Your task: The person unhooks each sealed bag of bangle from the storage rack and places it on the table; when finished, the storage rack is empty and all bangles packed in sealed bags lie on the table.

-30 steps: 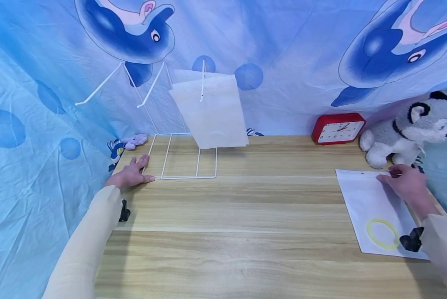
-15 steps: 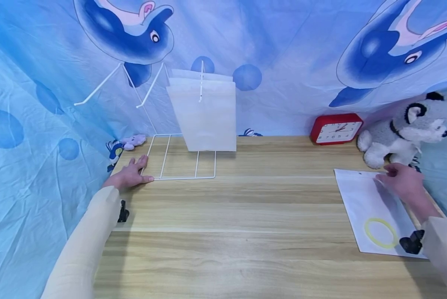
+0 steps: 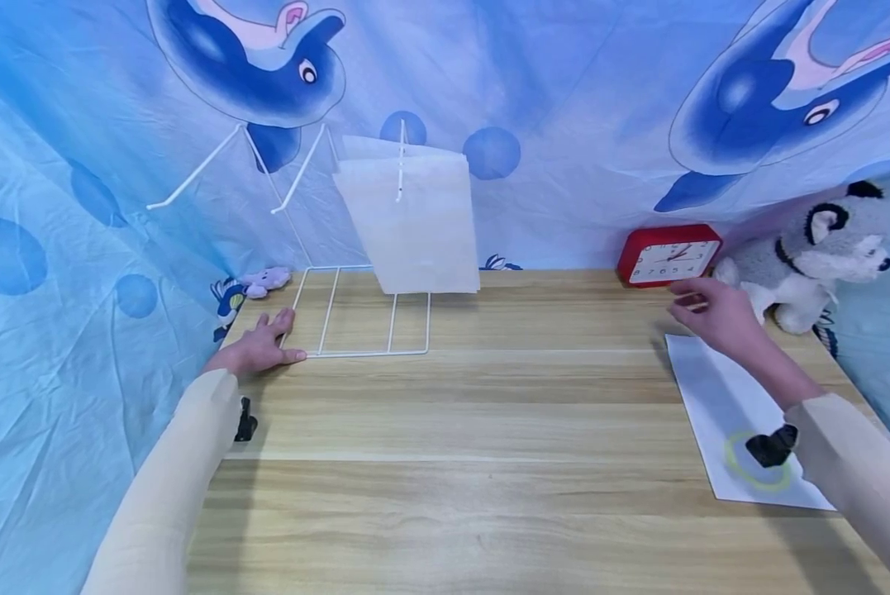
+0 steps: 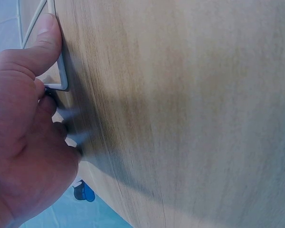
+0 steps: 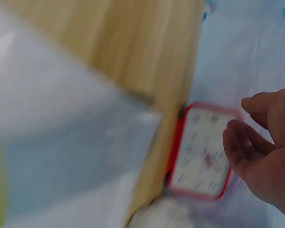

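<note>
My left hand [image 3: 266, 343] presses on the near left corner of a white wire rack's base [image 3: 370, 355]. In the left wrist view the thumb [image 4: 46, 40] lies along the base wire; the fingers are partly hidden behind the palm. White flat bags [image 3: 422, 231] hang on the rack's right prong, and the other two prongs [image 3: 195, 169] carry nothing. My right hand [image 3: 720, 318] hovers over the far edge of another white bag [image 3: 720, 413], with loosely bent fingers and nothing in them. This bag lies on the table with a pale yellow ring [image 3: 738, 471] showing on it.
A red clock [image 3: 671, 254] stands at the back right, just behind my right hand. Beside it sits a grey and white plush dog [image 3: 805, 256]. A small purple toy [image 3: 268, 281] lies near the rack's left side. Blue curtains [image 3: 563, 107] border the wooden table [image 3: 489, 463].
My right hand has left the far right corner of the lying bag and moved left, toward the clock. The hanging bags have swung a little. My left hand stays put.
</note>
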Demonstrator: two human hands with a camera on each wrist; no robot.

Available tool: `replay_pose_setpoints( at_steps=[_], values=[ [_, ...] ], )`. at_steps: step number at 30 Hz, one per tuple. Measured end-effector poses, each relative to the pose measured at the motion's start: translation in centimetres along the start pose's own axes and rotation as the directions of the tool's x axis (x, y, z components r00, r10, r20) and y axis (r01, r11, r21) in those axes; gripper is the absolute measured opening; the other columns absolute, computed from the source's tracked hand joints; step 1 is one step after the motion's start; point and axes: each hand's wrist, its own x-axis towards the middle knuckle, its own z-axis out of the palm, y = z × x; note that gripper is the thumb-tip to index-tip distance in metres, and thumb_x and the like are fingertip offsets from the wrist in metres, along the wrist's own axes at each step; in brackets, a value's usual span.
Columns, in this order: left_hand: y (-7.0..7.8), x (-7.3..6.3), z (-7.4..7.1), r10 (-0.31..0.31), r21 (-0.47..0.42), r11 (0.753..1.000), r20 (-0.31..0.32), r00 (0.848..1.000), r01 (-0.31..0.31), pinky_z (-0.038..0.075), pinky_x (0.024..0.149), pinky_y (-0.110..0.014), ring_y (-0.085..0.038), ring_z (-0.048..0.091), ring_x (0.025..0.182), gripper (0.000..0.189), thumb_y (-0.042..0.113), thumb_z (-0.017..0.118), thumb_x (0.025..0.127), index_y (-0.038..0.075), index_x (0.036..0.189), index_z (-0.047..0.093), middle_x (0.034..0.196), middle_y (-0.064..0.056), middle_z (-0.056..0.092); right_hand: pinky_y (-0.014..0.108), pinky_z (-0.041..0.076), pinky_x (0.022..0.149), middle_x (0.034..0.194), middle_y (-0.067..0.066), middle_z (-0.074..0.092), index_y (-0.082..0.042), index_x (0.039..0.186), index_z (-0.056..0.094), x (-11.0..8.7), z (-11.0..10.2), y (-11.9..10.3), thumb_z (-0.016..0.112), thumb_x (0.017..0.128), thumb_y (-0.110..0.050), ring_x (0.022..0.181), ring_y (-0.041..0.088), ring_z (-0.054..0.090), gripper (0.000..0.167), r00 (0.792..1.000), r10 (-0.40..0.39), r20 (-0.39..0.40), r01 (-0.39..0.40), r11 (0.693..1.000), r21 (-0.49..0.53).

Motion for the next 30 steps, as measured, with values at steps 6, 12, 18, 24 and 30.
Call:
replay_pose_setpoints(
  at_steps=[6, 12, 18, 24, 30],
  values=[
    [-0.1, 0.2, -0.2, 0.0, -0.003, 1.0, -0.005, 1.0, 0.0, -0.006, 0.105, -0.076, -0.056, -0.016, 0.141, 0.103, 0.048, 0.063, 0.095, -0.005, 0.156, -0.001, 0.161, -0.03, -0.009, 0.056, 0.054, 0.082, 0.117, 0.027, 0.065, 0.004, 0.125, 0.063, 3.5, 1.1, -5.4, 0.072, 0.091, -0.002, 0.099, 0.043, 0.066, 0.036, 0.994, -0.106, 0.03, 0.104, 0.992, 0.065],
    [0.2, 0.3, -0.3, -0.016, 0.016, 1.0, 0.003, 1.0, 0.016, -0.005, 0.106, -0.075, -0.055, -0.017, 0.141, 0.1, 0.044, 0.062, 0.097, -0.004, 0.156, -0.002, 0.161, -0.029, -0.01, 0.043, 0.056, 0.084, 0.125, 0.018, 0.065, -0.001, 0.13, 0.063, 6.5, 2.3, -11.1, 0.071, 0.093, -0.004, 0.106, 0.034, 0.067, 0.037, 0.974, -0.219, 0.055, 0.205, 0.961, 0.184],
    [0.4, 0.4, -0.4, -0.046, 0.015, 0.999, 0.001, 0.999, 0.046, -0.002, 0.104, -0.078, -0.061, -0.013, 0.139, 0.098, 0.041, 0.062, 0.098, -0.003, 0.156, -0.002, 0.161, -0.03, -0.01, 0.041, 0.053, 0.091, 0.131, 0.015, 0.063, -0.003, 0.136, 0.059, 8.7, 2.6, -16.3, 0.067, 0.097, -0.009, 0.114, 0.03, 0.064, 0.041, 0.959, -0.275, 0.067, 0.24, 0.916, 0.321],
    [-0.6, 0.8, -0.1, -0.05, 0.011, 0.999, 0.0, 0.999, 0.05, -0.002, 0.103, -0.078, -0.064, -0.013, 0.137, 0.101, 0.05, 0.06, 0.097, -0.001, 0.157, -0.004, 0.161, -0.029, -0.011, 0.038, 0.052, 0.095, 0.129, 0.013, 0.064, -0.004, 0.136, 0.058, 10.4, 3.1, -20.1, 0.068, 0.096, -0.009, 0.114, 0.025, 0.065, 0.041, 0.954, -0.3, 0.026, 0.261, 0.867, 0.424],
    [-0.9, 0.6, 0.2, -0.032, 0.017, 0.999, 0.0, 0.999, 0.032, -0.002, 0.104, -0.078, -0.061, -0.014, 0.139, 0.102, 0.05, 0.061, 0.096, -0.002, 0.157, -0.003, 0.161, -0.029, -0.01, 0.033, 0.054, 0.091, 0.124, 0.013, 0.065, -0.003, 0.134, 0.06, 11.3, 4.0, -22.3, 0.068, 0.096, -0.008, 0.109, 0.024, 0.066, 0.04, 0.957, -0.289, -0.018, 0.258, 0.822, 0.508]
  ],
)
